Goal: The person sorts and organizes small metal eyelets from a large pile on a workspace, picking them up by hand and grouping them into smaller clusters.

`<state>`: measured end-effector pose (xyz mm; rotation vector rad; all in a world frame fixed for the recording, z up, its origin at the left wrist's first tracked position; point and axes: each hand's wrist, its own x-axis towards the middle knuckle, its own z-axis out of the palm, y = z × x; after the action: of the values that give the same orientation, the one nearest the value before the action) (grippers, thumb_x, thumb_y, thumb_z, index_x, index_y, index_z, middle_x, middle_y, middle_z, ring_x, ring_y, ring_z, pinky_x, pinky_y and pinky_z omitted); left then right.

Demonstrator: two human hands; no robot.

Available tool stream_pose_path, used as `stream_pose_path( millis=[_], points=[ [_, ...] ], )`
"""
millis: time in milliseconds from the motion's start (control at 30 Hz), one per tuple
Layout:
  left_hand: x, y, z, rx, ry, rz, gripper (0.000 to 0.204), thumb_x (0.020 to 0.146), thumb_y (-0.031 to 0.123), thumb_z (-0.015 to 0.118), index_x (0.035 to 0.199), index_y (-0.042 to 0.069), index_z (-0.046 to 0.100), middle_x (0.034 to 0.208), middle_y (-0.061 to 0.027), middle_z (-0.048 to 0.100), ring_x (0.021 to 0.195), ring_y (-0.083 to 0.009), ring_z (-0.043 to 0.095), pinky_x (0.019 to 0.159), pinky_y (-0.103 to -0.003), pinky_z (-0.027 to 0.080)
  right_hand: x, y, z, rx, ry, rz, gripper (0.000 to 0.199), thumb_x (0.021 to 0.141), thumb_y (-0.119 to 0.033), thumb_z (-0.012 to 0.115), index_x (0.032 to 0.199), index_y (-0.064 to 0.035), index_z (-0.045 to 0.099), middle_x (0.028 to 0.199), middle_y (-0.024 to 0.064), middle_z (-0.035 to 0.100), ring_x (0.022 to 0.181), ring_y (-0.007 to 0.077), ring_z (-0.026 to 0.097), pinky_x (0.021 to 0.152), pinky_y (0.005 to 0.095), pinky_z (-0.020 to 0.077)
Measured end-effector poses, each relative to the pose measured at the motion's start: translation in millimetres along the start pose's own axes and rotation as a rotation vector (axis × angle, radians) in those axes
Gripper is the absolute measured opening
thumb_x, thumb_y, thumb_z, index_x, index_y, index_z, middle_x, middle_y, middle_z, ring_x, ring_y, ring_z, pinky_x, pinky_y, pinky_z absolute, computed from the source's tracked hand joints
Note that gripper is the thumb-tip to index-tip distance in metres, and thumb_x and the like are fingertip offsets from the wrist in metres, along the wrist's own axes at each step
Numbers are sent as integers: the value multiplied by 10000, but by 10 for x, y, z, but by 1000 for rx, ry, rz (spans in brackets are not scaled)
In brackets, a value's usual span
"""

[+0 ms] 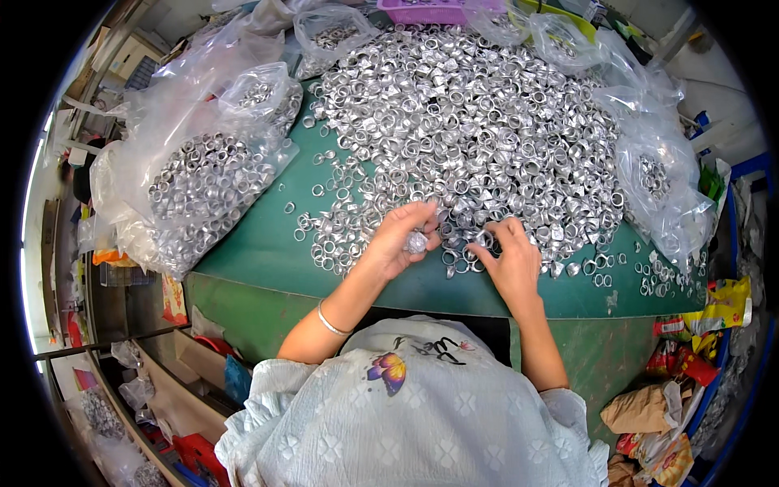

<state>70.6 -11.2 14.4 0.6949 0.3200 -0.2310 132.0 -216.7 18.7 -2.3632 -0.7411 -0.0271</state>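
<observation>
A large heap of silver-coloured metal rings (471,114) covers the middle of a green tabletop (251,252). At its near edge my left hand (398,239) is closed, with shiny silver rings (416,242) showing in the curled fingers; its thumb and forefinger meet at the heap's edge. Just to the right, my right hand (515,260) has thumb and forefinger around a ring (485,239), low over the loose rings. How many rings the left hand holds is hidden by its fingers.
A clear plastic bag of rings (207,187) lies at the left, and another bag (653,174) at the right. A purple basket (430,11) stands at the far edge. Small loose rings (665,274) lie near the right corner. Snack packets (722,308) are beside the table.
</observation>
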Motion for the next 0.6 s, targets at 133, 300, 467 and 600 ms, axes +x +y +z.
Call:
stream_pose_path(
  millis=[133, 300, 467, 600],
  points=[
    [93, -89, 141, 1318, 284, 623, 205, 779, 141, 646, 954, 38, 621, 721, -98, 579, 598, -259, 588, 499, -352, 462, -9, 270, -76, 939, -74, 340, 246, 787, -204, 675, 936, -41, 568, 876, 31, 562, 507, 140, 523, 413, 228, 347],
    [285, -4, 393, 1961, 200, 631, 251, 775, 111, 621, 1019, 57, 599, 811, -111, 577, 650, -308, 610, 570, -400, 488, 10, 492, -312, 1957, 11, 428, 199, 820, -192, 497, 981, -73, 502, 856, 119, 504, 475, 160, 430, 355, 232, 300],
    [464, 92, 371, 2214, 31, 479, 193, 746, 80, 598, 935, 41, 592, 829, -125, 594, 696, -316, 624, 570, -409, 496, 103, 551, -505, 1225, 164, 546, 183, 876, -166, 587, 835, 11, 615, 565, -11, 444, 431, 70, 378, 389, 202, 268],
    [497, 118, 238, 1902, 45, 572, 182, 806, 118, 588, 963, 27, 595, 792, -107, 595, 597, -225, 613, 499, -357, 476, 190, 498, -565, 396, 192, 301, 160, 800, -147, 652, 893, -17, 663, 591, 33, 521, 523, 115, 491, 495, 250, 364]
  ],
)
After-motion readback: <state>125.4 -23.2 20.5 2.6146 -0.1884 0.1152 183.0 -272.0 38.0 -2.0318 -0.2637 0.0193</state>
